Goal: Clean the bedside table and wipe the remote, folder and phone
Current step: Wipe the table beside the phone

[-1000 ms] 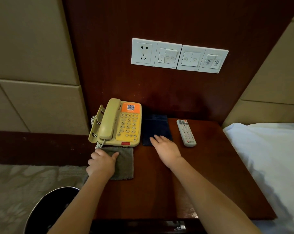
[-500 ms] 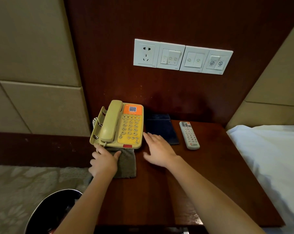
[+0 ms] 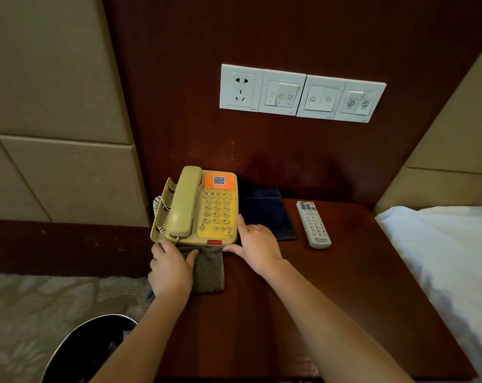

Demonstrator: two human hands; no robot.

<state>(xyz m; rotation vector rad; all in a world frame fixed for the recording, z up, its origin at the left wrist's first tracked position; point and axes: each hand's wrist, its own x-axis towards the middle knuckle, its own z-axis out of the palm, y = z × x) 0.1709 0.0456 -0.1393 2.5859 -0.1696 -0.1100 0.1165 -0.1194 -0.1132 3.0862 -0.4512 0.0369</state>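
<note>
1. Head view: the phone (image 3: pixel 204 208) sits at the back left of the desk (image 3: pixel 345 286), with the dark folder (image 3: pixel 264 214) just beside it and the remote (image 3: pixel 313 223) further right.
2. The left hand (image 3: pixel 170 268) grips a grey cloth (image 3: pixel 208 269) with curled fingers, against the phone's front edge.
3. The right hand (image 3: pixel 255 244) is spread, with straight fingers along the phone's right side and the thumb at its front corner.

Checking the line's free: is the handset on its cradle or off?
On its cradle: the handset lies seated along the phone's left side.
</note>
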